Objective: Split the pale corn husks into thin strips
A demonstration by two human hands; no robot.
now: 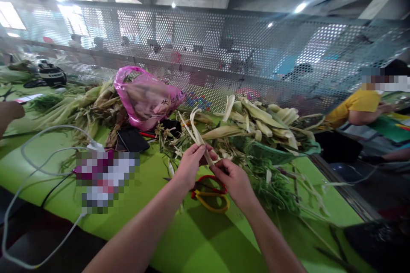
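**A:** What lies nearest?

**B:** Red-and-yellow-handled scissors [213,198], flat on the bright green table [198,239]. A white cable [38,166] loops well to the left of the scissors.

**A:** And the hands?

**B:** Both are just above the scissors. The left hand [188,164] has thumb and fingers closed round a pale, split husk stalk [197,130]. The right hand [235,181] pinches its lower end. The stalk's loose strips curl upward, away from the scissors.

**A:** Anything crowding them?

**B:** Loose green stems [275,187] sprawl right of the scissors and just behind them.

**A:** Containers?

**B:** Behind the scissors to the right is a green plastic basket [282,153] heaped with pale husks [256,115]. Behind to the left is a pink plastic bag [147,98]; I cannot make out its contents. Farthest back is a perforated metal screen [224,38], and far right sits a person in a yellow shirt [358,102].
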